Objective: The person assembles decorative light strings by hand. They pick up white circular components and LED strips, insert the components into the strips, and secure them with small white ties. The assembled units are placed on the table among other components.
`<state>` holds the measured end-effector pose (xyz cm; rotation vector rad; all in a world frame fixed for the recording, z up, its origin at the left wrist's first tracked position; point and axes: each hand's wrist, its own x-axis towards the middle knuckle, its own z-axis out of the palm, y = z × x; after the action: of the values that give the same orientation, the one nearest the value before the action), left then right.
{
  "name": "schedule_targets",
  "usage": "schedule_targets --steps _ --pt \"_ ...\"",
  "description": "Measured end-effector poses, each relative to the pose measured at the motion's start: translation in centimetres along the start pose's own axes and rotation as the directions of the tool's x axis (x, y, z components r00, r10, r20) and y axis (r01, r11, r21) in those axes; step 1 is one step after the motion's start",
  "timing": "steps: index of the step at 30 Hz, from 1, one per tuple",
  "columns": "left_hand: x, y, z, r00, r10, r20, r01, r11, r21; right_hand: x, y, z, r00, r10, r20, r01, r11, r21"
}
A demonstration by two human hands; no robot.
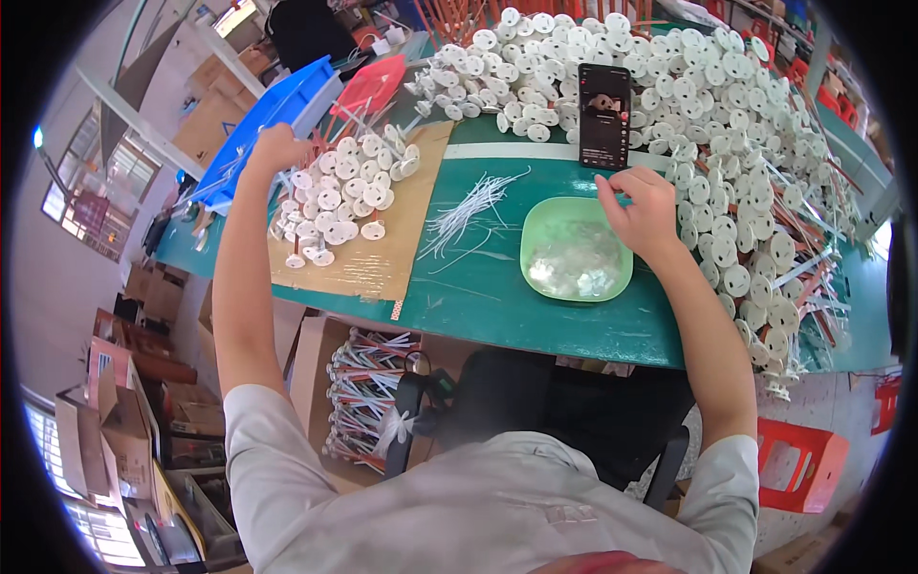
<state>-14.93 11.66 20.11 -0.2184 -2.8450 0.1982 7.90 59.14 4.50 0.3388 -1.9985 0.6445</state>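
At the far left, my left hand [278,146] is closed, its fingers curled down between a blue plastic bin [251,134] and a group of white round discs on stems [346,191]; what it grips, if anything, is hidden. These discs stand on a brown cardboard sheet [382,266]. My right hand [643,209] hovers at the right rim of a light green bowl [529,251], just below a propped-up phone [604,115]. Its fingers are curled, and I cannot make out anything in them. Clear and whitish small bits [577,263] lie in the bowl.
A bundle of thin white strips [478,206] lies on the green table [469,306] between sheet and bowl. White discs on stems [708,86] are heaped across the back and right. A red tray [373,86] sits beyond the sheet. Below the table edge, a carton [311,368] holds stemmed pieces.
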Motion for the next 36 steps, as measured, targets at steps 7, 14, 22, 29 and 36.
schedule_targets --steps 7,14,22,29,36 --pt "-2.7 5.9 -0.6 0.93 0.138 -0.341 -0.141 0.99 0.016 -0.4 -0.3 0.4 0.991 0.122 0.048 -0.124 0.992 0.032" --pt "-11.4 26.5 2.3 0.609 0.276 -0.743 -0.779 0.385 -0.495 1.1 -1.1 -1.1 0.99 -0.092 0.108 0.093 0.996 -0.003" --pt "-13.7 29.5 7.8 0.661 0.287 -0.693 -0.746 0.154 -0.648 2.4 -6.8 -16.8 0.978 -0.089 -0.189 0.038 0.966 -0.254" --pt "-14.2 30.0 7.7 0.488 0.41 -0.771 -0.871 0.172 -0.46 -8.7 -5.7 -26.8 0.677 0.301 -0.672 -0.559 0.804 -0.203" --pt "-13.6 29.1 7.9 0.468 0.458 -0.756 -0.88 0.162 -0.446 -13.1 -5.0 -22.9 0.885 -0.014 -0.466 -0.342 0.659 -0.669"
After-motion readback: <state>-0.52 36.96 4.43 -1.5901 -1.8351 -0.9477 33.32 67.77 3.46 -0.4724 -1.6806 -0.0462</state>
